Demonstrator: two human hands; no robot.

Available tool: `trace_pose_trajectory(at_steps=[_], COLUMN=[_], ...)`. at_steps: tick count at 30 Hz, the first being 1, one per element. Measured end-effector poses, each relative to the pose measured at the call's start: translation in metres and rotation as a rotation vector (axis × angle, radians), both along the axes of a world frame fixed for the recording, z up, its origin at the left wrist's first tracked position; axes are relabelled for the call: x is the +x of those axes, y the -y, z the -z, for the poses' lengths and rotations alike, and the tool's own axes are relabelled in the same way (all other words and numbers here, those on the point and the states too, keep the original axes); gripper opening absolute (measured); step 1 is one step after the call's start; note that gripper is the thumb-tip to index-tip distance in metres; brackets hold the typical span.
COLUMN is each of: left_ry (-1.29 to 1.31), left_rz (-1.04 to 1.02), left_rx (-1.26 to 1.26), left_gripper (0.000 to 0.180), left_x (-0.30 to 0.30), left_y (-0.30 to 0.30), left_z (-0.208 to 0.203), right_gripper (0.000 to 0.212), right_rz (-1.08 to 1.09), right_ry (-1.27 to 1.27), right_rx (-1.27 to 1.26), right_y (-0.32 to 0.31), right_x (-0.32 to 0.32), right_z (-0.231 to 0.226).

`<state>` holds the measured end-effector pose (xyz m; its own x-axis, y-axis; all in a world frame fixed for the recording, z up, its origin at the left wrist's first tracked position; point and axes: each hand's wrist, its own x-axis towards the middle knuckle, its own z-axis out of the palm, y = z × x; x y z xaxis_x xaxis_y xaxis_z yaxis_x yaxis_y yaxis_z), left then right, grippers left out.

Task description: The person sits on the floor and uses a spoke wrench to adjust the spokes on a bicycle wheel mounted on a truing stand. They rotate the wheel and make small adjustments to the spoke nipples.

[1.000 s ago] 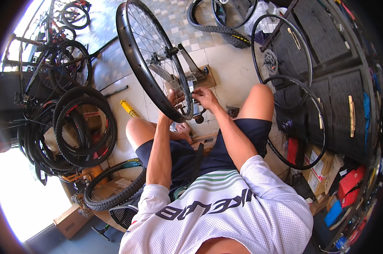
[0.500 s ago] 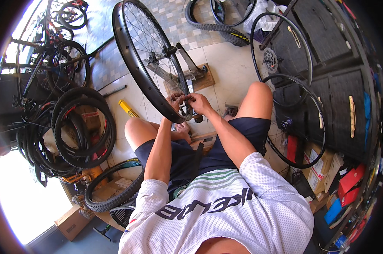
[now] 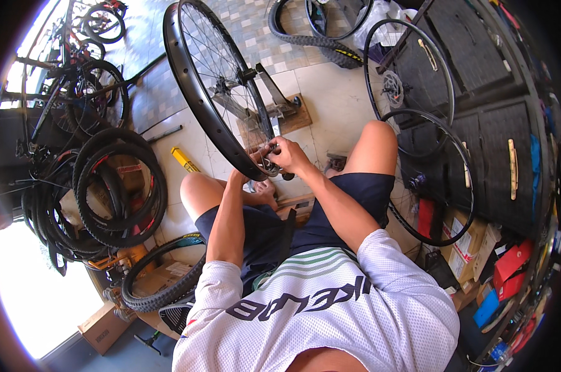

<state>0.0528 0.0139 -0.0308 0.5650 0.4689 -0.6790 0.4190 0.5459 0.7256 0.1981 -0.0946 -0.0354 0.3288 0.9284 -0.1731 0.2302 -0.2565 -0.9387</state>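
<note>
Black bicycle wheel [image 3: 196,111] upright in a metal stand [image 3: 270,85]

The stand is fixed on a wooden base [image 3: 302,116], which lies on the tiled floor [image 3: 330,93]. Its 2 arms rise on either side of the hub [image 3: 234,79], and the near part of the wheel reaches out past the near edge of the base.

Both hands work at that near part, close together. The right hand [image 3: 288,155] comes in from the right with thumb and fingers bent inward at the rim and spokes; what it may have hold of is too small to tell. The left hand [image 3: 256,154] is partly hidden by the rim, its fingers curled just beside those of the right; how tightly they close, and on what, I cannot tell.

On the floor left of the base lies a narrow yellow box [image 3: 184,159]. Farther left, tyres [image 3: 159,192] are gathered in a cluster, with a cardboard box [image 3: 103,328] nearer the person. On the right, 2 bare-rimmed wheels [image 3: 470,186] stand in front of black drawers [image 3: 494,173].
</note>
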Motion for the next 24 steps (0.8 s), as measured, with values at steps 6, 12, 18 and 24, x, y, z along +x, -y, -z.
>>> trace_pose_trajectory(at_steps=[6, 12, 18, 24], left_ry=[-0.042, -0.171, -0.058, -0.118], left_rz=[0.085, 0.357, 0.271, -0.106], left_rx=[0.224, 1.152, 1.181, 0.578], left_gripper=[0.044, 0.045, 0.045, 0.053], left_x=[-0.002, -0.004, 0.007, 0.006], left_y=[-0.005, -0.002, 0.006, 0.004], left_z=[0.008, 0.036, 0.024, 0.008], right_gripper=[0.035, 0.028, 0.029, 0.029], right_rz=[0.020, 0.003, -0.016, -0.017], right_ry=[0.014, 0.032, -0.139, -0.026], right_rx=[-0.008, -0.073, -0.012, -0.066], right_y=[0.000, -0.005, -0.005, -0.006], right_x=[-0.003, -0.002, 0.006, 0.005], right_z=[0.000, 0.016, 0.049, 0.017])
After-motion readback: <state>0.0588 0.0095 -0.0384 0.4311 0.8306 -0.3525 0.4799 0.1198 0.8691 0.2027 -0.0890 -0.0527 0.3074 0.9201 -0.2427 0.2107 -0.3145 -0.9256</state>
